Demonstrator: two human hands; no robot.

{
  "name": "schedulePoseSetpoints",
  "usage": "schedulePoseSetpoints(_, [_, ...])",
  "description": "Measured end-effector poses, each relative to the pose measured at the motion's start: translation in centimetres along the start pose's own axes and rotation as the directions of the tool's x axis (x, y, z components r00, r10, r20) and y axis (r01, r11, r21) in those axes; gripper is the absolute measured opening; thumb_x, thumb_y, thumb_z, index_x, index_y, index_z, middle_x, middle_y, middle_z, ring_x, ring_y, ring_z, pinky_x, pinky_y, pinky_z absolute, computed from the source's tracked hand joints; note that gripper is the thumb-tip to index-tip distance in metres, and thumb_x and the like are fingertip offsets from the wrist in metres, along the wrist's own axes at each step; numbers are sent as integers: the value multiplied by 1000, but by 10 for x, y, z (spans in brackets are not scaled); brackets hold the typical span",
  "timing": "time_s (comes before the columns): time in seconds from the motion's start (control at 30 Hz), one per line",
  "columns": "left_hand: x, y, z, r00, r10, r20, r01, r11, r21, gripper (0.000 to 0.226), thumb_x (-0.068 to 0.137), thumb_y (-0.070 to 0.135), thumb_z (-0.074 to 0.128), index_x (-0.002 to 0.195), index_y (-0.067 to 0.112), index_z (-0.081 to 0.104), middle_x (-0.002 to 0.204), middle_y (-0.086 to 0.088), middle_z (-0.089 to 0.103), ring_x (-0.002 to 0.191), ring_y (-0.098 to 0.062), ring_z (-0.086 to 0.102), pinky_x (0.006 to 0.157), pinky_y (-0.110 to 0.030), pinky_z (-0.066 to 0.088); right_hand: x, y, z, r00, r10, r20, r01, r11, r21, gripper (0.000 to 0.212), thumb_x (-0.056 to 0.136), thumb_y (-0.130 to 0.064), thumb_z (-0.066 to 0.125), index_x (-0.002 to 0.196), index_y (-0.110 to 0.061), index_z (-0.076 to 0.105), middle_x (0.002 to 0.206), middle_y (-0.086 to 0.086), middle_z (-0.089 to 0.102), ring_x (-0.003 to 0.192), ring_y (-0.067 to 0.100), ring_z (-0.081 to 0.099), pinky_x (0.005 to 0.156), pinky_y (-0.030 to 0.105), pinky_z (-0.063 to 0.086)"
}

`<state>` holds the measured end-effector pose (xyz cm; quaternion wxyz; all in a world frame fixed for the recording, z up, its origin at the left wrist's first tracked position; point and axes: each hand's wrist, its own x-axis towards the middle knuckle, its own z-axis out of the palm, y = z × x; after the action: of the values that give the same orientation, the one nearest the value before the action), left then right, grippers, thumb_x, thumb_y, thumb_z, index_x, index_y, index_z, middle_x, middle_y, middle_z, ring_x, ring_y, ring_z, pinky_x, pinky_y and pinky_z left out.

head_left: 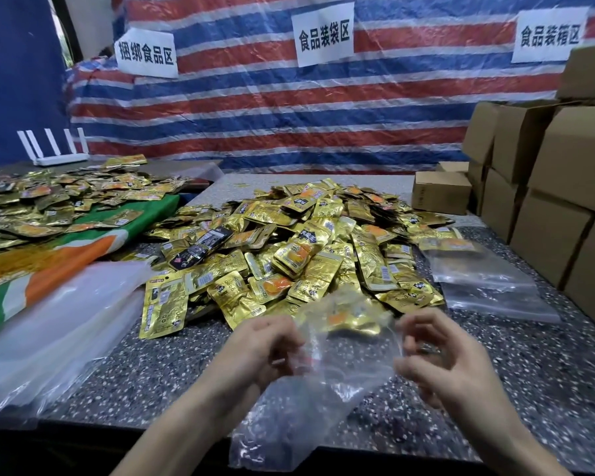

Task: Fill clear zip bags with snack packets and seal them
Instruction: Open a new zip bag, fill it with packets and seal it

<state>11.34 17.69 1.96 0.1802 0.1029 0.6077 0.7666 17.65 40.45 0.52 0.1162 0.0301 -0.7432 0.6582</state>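
A clear zip bag [334,379] hangs over the table's near edge, and both my hands hold it at its top. My left hand [265,352] pinches the bag's left edge with curled fingers. My right hand [437,359] grips its right edge. A few gold packets [352,319] show through the bag's top; I cannot tell whether they are inside it. Just beyond the bag lies a big heap of gold snack packets [310,242], with a few black packets [200,249] on its left side.
Empty clear bags [488,280] lie stacked at the right. Cardboard boxes [547,187] are piled along the right edge. Plastic sheets [49,341] and an orange-green cloth [59,259] cover the left, with more packets [49,201] behind. A white router [59,149] stands at the back left.
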Motion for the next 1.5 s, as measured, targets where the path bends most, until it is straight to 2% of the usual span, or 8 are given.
schedulePoseSetpoints(0.1, [2,1,19,995,-25,100,24,1000,13,21,73,5,62,55,15,60,66,-12,55,55,-16,56,54,-28,53,-1,-11,0,896,-407,177,444,819,-364,64,73,-16,76,130,-39,58,117,-17,62,50,7,46,49,20,47])
schedulePoseSetpoints(0.2, [7,4,31,982,-34,184,30,999,22,32,80,5,57,53,20,63,60,-7,58,54,-19,58,55,-31,53,4,-21,-8,717,-481,505,690,594,-414,40,88,-26,69,127,-30,63,143,-14,52,63,8,63,61,28,55])
schedulePoseSetpoints(0.4, [36,13,23,996,14,90,-8,998,-69,10,69,6,59,64,8,51,60,-6,52,51,-17,52,45,-27,50,17,-28,-38,757,-410,509,641,618,-456,10,94,-24,63,85,-19,65,80,-9,65,57,9,57,49,31,48])
schedulePoseSetpoints(0.57, [77,4,-1,989,133,62,-140,982,124,31,84,42,61,79,11,57,85,-7,66,75,-16,60,68,-29,51,22,-35,-52,755,-517,404,656,585,-477,8,90,-16,58,83,-20,61,70,-8,60,62,11,59,55,30,48])
schedulePoseSetpoints(0.7, [122,-23,-15,924,343,-172,-66,582,810,34,82,36,77,109,23,61,113,6,62,103,-11,59,90,-36,51,25,-37,-51,762,-510,399,646,557,-522,7,87,-23,52,89,-20,57,70,-14,56,60,7,57,54,28,46])
schedulePoseSetpoints(0.87, [149,-57,-13,945,295,-144,72,242,968,73,79,37,73,143,28,38,140,5,49,131,-17,43,117,-54,26,29,-36,-40,764,-448,464,645,520,-560,5,83,-23,52,85,-22,57,69,-17,56,59,3,57,51,28,48])
schedulePoseSetpoints(1.1, [132,-31,-20,912,310,-270,-30,706,708,13,101,16,46,90,13,52,92,-10,67,56,-11,47,50,-23,44,32,-35,-27,755,-450,477,655,537,-531,5,87,-19,57,87,-17,62,85,-9,55,65,13,58,56,36,48])
schedulePoseSetpoints(1.5, [20,80,-11,890,429,-154,-308,815,491,27,77,36,66,78,10,70,76,-3,72,65,-14,62,56,-31,53,30,-36,-2,731,-477,488,682,535,-500,6,85,-17,60,90,-21,62,81,-14,59,71,5,58,61,22,49])
